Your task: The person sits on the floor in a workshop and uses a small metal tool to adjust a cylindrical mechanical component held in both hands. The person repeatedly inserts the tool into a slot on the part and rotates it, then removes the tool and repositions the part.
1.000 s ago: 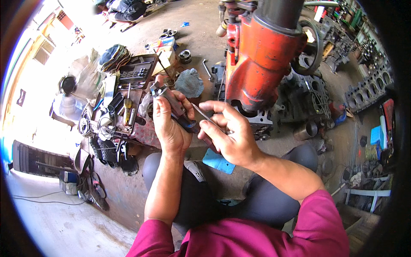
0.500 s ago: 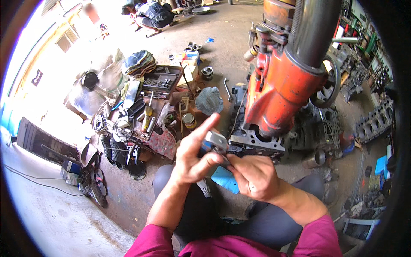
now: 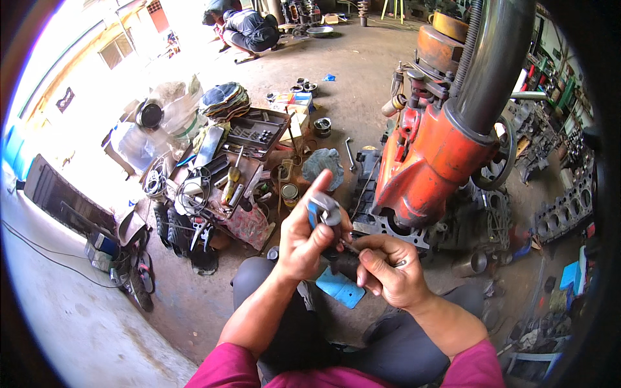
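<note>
My left hand (image 3: 304,242) is closed round a silver metal tool with a rounded head and a blue side (image 3: 326,210); its index finger points up along it. I cannot tell the tool's exact kind. My right hand (image 3: 394,271) pinches a thin metal rod (image 3: 350,247) whose far end meets the tool, while its other end sticks out past the fingers. Both hands are above my lap. Below them lies a flat blue piece (image 3: 341,286), partly behind the right hand. Just beyond the hands, a red-orange machine (image 3: 420,174) stands over an engine block (image 3: 388,227).
On the left, a cluttered tool bench (image 3: 220,178) carries trays, pliers and cables. A grey rag (image 3: 321,167), a tin can (image 3: 290,194) and a wrench (image 3: 350,154) lie ahead. Engine parts (image 3: 569,200) line the right. Another person (image 3: 249,32) crouches far off.
My right hand has turned and its fingers have opened somewhat, so the rod's end now shows. The tool in my left hand is tilted more upright. The view has shifted slightly.
</note>
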`<state>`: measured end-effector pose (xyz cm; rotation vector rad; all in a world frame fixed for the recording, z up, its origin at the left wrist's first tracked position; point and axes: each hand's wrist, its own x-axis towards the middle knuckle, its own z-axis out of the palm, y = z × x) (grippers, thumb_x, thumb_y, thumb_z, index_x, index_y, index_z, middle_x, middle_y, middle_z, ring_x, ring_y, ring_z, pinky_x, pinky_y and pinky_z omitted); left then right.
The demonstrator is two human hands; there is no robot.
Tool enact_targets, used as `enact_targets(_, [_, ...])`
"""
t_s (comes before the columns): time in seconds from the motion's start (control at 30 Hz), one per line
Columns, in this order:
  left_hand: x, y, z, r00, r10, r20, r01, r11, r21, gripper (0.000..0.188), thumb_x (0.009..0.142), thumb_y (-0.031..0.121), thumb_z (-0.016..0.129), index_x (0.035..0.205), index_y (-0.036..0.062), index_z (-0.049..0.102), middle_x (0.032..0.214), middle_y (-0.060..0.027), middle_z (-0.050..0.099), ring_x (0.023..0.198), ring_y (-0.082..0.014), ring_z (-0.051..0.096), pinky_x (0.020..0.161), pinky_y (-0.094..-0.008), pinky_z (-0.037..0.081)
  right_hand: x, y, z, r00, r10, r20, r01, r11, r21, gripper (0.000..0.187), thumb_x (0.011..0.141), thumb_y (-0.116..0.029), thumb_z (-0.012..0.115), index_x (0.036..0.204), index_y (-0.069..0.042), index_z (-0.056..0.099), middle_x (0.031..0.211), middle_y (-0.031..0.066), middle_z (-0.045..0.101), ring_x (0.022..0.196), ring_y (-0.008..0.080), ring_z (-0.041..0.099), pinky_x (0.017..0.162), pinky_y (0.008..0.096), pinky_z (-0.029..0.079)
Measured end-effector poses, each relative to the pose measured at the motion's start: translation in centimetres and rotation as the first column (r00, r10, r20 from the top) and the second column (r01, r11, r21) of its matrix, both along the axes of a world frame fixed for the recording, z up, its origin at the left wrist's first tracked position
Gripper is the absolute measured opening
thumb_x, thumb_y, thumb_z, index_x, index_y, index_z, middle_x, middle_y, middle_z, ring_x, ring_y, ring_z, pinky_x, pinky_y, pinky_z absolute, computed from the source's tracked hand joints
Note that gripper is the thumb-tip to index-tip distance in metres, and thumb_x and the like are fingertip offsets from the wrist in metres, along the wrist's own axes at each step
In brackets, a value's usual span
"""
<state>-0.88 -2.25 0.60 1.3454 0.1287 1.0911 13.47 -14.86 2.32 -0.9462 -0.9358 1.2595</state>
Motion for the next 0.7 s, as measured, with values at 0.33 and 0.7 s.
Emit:
enact_targets(0.33, [0.0,4.1,0.0,0.813,0.039,0.581,0.325,0.797,-0.509,0.062,0.101,0.046,0.048,0.150,0.0126,0.030,0.093,-0.0004,0.048,0.069,-0.0103,0.042,0.054,-0.0218,0.041,-2.3,1.2,-3.3,0.849,-0.068,0.524,0.046,0.997,0.055,0.025,0.097,-0.024,0.064,0.092,0.000,0.065,0.078,0.0026,0.058,0.071,0.0097,0.051,0.065,0.0256,0.042])
enact_targets(0.7, [-0.8,4.9,-0.6,0.779,-0.028,0.626,0.388,0.806,-0.447,0.062,0.100,0.047,0.048,0.151,0.0163,0.030,0.097,-0.0006,0.051,0.077,-0.0105,0.046,0.058,-0.0223,0.043,-4.0,0.9,-4.8,0.998,0.038,0.050,-0.030,0.986,-0.162,0.024,0.098,-0.027,0.064,0.093,-0.004,0.060,0.071,-0.0044,0.051,0.062,0.0040,0.044,0.056,0.0215,0.037])
